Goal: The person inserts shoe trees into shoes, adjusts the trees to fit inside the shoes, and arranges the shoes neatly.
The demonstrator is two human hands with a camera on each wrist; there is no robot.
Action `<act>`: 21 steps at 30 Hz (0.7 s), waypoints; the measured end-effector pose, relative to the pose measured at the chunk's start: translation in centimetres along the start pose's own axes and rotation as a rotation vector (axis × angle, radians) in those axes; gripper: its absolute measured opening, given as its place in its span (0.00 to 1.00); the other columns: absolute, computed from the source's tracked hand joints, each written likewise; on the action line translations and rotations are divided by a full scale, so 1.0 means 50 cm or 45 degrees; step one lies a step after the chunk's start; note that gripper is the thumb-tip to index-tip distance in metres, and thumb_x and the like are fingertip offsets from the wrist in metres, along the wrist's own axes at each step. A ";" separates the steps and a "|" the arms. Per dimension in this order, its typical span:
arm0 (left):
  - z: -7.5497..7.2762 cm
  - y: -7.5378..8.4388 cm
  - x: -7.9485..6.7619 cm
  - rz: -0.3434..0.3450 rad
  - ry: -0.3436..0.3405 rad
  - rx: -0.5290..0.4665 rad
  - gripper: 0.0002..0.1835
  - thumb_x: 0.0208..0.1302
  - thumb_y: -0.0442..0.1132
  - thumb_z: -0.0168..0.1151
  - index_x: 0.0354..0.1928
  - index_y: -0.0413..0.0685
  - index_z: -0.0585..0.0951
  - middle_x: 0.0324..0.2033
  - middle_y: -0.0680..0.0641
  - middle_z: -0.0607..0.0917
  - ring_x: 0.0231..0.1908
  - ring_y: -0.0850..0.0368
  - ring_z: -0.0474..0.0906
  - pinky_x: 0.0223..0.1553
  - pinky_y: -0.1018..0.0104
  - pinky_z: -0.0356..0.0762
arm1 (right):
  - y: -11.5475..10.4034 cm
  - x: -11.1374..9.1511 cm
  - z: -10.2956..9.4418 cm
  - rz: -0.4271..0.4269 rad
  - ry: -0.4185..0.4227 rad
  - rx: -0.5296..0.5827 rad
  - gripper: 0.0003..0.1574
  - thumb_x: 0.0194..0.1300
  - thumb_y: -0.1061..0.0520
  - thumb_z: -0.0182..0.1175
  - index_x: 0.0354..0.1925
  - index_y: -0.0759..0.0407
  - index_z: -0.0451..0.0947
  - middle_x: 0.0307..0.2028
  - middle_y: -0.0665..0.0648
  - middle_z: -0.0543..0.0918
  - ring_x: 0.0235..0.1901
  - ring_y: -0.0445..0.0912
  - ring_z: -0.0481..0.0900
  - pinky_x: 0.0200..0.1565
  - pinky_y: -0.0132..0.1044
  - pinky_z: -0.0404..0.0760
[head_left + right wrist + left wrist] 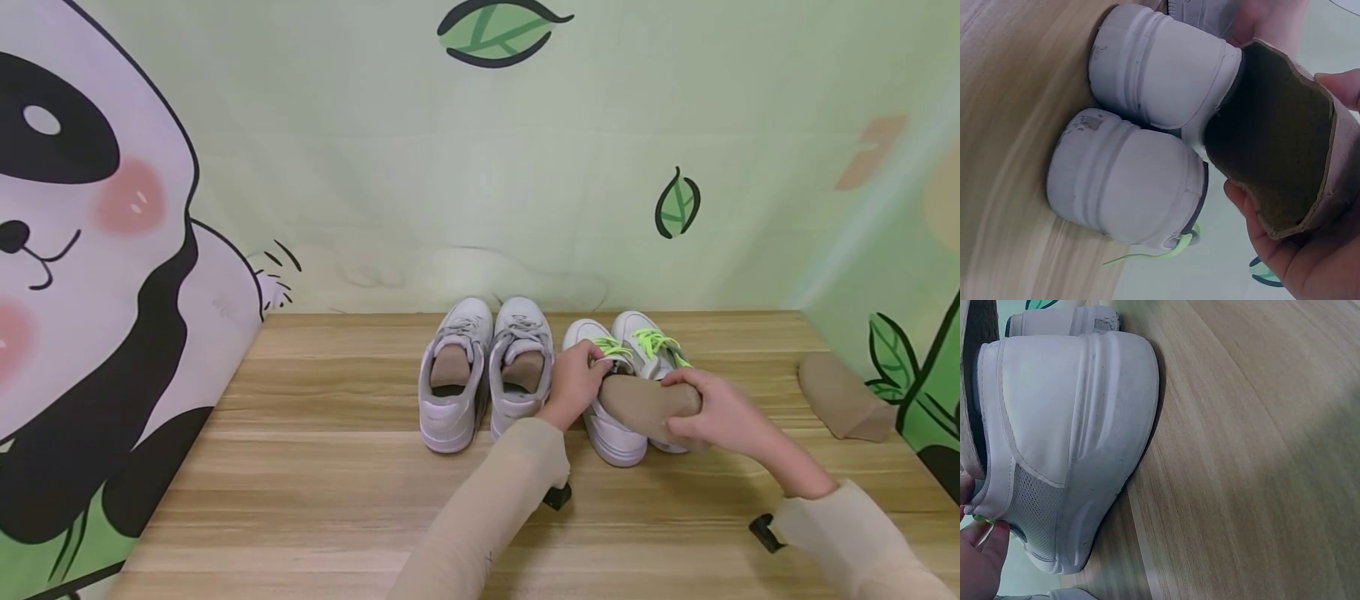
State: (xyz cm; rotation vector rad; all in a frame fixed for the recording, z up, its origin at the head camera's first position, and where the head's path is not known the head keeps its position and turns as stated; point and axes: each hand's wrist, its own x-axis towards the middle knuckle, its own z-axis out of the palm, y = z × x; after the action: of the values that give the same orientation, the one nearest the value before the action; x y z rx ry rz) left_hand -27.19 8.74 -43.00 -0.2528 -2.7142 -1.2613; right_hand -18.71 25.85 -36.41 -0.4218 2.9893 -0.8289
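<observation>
My right hand (723, 408) grips a brown molded-cardboard shoe insert (645, 402), thumb on one side and fingers on the other. Its narrower end sits at the mouth of a white sneaker (618, 440) with bright green laces; the hollow back end shows in the right wrist view. With the left hand (573, 383) I pinch that sneaker's tongue near the laces, as the fingertips (997, 540) in the left wrist view show. The matching sneaker (632, 325) stands close on the right, partly hidden by the insert and my right hand.
Left of my hands stands a second pair of pale sneakers (445, 421), with a brown insert (450, 367) inside each. Another brown insert (840, 396) lies at the table's right edge. Behind the wood-grain table (315, 467) hangs a printed panda-and-leaf backdrop (360, 167).
</observation>
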 end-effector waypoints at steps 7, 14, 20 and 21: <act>-0.002 0.000 -0.001 -0.013 -0.023 -0.004 0.06 0.55 0.44 0.61 0.28 0.51 0.76 0.26 0.51 0.80 0.25 0.61 0.69 0.26 0.74 0.63 | -0.013 0.010 -0.001 0.012 -0.003 -0.093 0.28 0.40 0.53 0.65 0.43 0.59 0.73 0.40 0.63 0.79 0.35 0.51 0.75 0.33 0.43 0.72; -0.003 0.000 -0.002 -0.013 -0.046 -0.005 0.06 0.55 0.44 0.60 0.29 0.51 0.76 0.23 0.53 0.77 0.22 0.62 0.66 0.24 0.74 0.61 | -0.030 0.018 -0.004 0.038 -0.023 -0.164 0.27 0.39 0.52 0.63 0.42 0.58 0.74 0.37 0.61 0.80 0.32 0.50 0.75 0.31 0.43 0.72; -0.002 -0.001 -0.001 -0.004 -0.044 0.002 0.06 0.55 0.44 0.60 0.28 0.51 0.76 0.21 0.54 0.77 0.21 0.63 0.65 0.22 0.75 0.61 | -0.043 0.028 -0.006 0.060 -0.064 -0.188 0.28 0.40 0.53 0.62 0.43 0.60 0.73 0.36 0.61 0.80 0.29 0.48 0.73 0.28 0.40 0.71; -0.003 -0.001 -0.002 -0.002 -0.043 0.002 0.06 0.55 0.44 0.60 0.27 0.51 0.76 0.21 0.54 0.76 0.20 0.63 0.65 0.22 0.75 0.60 | -0.046 0.029 -0.006 0.064 -0.071 -0.189 0.28 0.40 0.53 0.62 0.43 0.61 0.73 0.35 0.61 0.79 0.29 0.48 0.72 0.27 0.39 0.70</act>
State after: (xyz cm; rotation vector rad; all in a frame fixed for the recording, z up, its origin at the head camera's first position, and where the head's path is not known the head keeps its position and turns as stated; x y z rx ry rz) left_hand -27.12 8.60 -42.98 -0.2744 -2.7443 -1.2665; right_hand -19.56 23.74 -34.90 -0.3641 3.0066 -0.5839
